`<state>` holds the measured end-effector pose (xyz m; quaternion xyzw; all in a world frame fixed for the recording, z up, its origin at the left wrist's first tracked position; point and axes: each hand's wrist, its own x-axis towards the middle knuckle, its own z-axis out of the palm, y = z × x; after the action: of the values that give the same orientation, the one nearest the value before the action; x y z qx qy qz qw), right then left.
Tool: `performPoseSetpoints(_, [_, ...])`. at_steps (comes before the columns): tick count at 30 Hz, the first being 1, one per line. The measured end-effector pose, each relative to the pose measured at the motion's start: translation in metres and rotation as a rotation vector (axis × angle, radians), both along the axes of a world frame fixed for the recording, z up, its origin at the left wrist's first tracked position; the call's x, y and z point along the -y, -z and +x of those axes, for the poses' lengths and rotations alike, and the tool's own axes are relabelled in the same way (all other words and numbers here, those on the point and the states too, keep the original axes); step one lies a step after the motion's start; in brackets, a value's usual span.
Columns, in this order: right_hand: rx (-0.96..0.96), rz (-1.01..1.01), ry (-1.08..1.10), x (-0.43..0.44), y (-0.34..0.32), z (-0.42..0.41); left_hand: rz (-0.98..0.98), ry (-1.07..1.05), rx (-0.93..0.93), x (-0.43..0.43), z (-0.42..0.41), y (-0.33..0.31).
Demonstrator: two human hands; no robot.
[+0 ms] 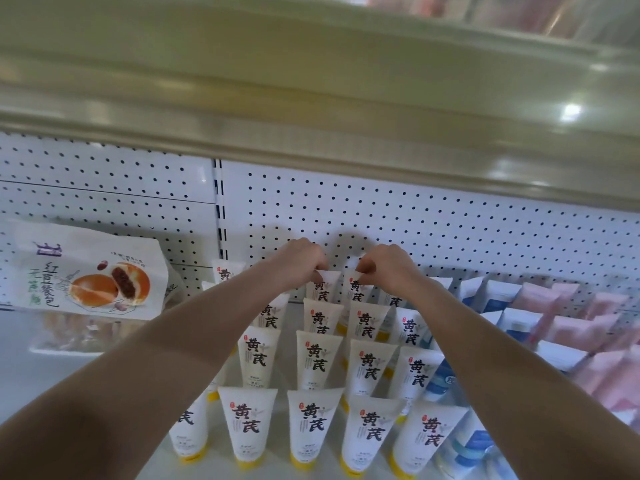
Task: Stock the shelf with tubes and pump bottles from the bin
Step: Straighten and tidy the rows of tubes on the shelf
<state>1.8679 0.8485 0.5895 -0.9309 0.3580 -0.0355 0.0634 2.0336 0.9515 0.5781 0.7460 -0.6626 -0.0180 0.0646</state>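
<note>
Tubes [317,362], white with yellow caps, stand cap-down; left hand [301,259] and right hand [384,266] pinch back-row tops.

Single head-worn wide-angle view, forward and down, close over the shelf [41,375]; pegboard [415,220] straight ahead

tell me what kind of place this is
Most likely a shop aisle: a white pegboard back panel behind the shelf, rows of identical yellow-capped tubes faced forward, and a bagged bun pack beside them.
</note>
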Motion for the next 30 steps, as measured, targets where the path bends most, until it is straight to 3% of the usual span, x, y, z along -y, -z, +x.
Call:
performPoseSetpoints(12, [0.001,0.037,-0.086,-0.001,-0.006,-0.012,0.011,0.016,-0.005,-0.002,-0.001,-0.003])
performPoseSetpoints(21, [0.113,0.122,-0.109,0.003,-0.012,-0.025,-0.01,0.006,-0.038,-0.004,-0.003,-0.004])
performPoseSetpoints(25, [0.196,0.089,-0.064,0.017,-0.023,-0.044,-0.075,0.044,-0.085,0.003,-0.017,-0.01])
performPoseSetpoints(30, [0.166,0.069,0.017,0.039,-0.031,-0.079,-0.104,0.093,-0.082,0.021,-0.044,-0.019])
